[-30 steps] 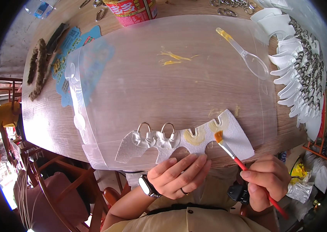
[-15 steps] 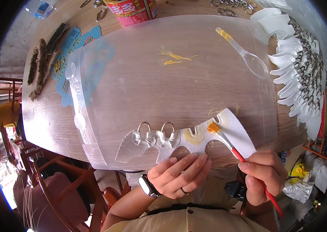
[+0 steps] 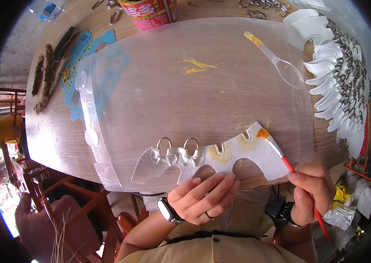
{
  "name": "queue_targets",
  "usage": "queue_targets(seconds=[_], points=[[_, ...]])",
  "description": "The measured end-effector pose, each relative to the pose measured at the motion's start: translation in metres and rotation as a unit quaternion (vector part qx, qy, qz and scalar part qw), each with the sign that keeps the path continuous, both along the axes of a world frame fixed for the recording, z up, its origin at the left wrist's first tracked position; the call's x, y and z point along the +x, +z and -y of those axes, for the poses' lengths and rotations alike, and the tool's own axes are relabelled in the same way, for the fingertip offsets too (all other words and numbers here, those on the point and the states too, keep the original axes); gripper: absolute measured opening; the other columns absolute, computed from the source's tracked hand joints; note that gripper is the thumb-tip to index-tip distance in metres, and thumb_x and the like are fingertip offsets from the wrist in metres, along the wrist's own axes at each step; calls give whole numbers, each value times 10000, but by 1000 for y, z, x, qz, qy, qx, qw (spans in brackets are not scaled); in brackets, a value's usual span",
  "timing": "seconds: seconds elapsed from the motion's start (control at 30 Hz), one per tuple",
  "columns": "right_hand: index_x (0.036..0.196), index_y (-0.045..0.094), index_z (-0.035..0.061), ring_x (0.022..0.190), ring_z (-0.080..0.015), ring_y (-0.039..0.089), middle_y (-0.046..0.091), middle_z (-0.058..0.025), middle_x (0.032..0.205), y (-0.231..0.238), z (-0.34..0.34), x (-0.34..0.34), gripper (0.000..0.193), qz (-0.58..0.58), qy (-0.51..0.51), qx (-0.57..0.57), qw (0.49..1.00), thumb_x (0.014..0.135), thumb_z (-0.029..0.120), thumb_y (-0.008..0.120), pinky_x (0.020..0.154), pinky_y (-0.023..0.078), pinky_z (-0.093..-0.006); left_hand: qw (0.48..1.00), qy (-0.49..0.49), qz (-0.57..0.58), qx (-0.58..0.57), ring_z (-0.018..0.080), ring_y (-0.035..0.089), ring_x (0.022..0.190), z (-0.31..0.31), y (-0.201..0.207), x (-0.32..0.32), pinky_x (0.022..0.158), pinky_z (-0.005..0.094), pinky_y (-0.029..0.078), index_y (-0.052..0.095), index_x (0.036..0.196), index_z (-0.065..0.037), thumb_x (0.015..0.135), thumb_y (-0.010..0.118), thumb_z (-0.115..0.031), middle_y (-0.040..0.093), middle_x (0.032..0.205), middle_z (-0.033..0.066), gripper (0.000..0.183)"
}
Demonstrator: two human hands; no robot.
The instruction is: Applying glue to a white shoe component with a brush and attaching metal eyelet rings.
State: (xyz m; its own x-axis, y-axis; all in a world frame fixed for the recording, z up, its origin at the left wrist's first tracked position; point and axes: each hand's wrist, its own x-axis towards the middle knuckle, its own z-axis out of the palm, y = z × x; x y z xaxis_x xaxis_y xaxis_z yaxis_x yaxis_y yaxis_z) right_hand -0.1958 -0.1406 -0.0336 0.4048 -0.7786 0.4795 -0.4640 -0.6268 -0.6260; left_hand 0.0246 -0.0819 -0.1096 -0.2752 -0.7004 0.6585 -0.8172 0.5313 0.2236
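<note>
A scalloped white felt-like piece [image 3: 267, 162] lies along the near edge of a clear plastic sheet. Two silver metal loops [image 3: 165, 143] stand on its left half, each held in gathered white material. Yellowish paste marks surround two notches further right. My left hand [image 3: 205, 198] grips the piece's lower edge at the middle, fingertips on it and thumb hidden. In my right hand [image 3: 312, 193] is a red-handled paintbrush [image 3: 287, 163], held closed between fingers and thumb. Its yellow-stained bristles touch the piece near its upper right corner.
A clear plastic spoon [image 3: 287, 72] with a yellow-smeared handle lies at the far right. Beyond it are stacked white pieces with metal rings [image 3: 347, 65]. A red tub [image 3: 150, 13] stands at the back. Blue printed card [image 3: 78, 52] and brown fuzzy strips [image 3: 43, 83] lie left.
My right hand has moved right with the paintbrush, taking its bristles from beside the notch to the piece's right edge. My left hand stays in place.
</note>
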Motion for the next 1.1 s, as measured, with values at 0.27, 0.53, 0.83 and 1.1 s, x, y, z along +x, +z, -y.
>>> queue_targets(seconds=[0.27,0.53,0.83,1.1], points=[[819,655,-23,525,-202,557,612,-90,702,15,-6,4,154,-5,35,52,998,719,82,602,457,458,-309,1000,-4,7,2,48,629,934,1,2,1,812,218,403,677,989,-255,822,641,-160,658,1059,-102,195],[863,592,48,486,-160,518,548,-43,646,11,-16,19,153,85,42,108,990,859,192,538,451,434,-276,1000,-1,-1,-22,47,634,937,0,-5,1,780,210,400,679,996,-246,829,630,-147,660,1052,-96,200],[996,619,21,594,-194,647,666,-76,735,2,-16,28,170,71,44,87,993,848,103,640,499,530,-295,1000,-15,-6,-26,49,632,939,1,-5,3,767,208,393,683,970,-214,857,570,-132,662,1061,-84,180],[994,634,38,632,-194,656,662,-60,764,-2,-14,35,196,32,63,70,995,867,182,672,522,530,-283,1000,-12,-7,-28,45,625,939,2,-5,3,784,208,392,689,982,-213,854,560,-141,664,1073,-78,196]])
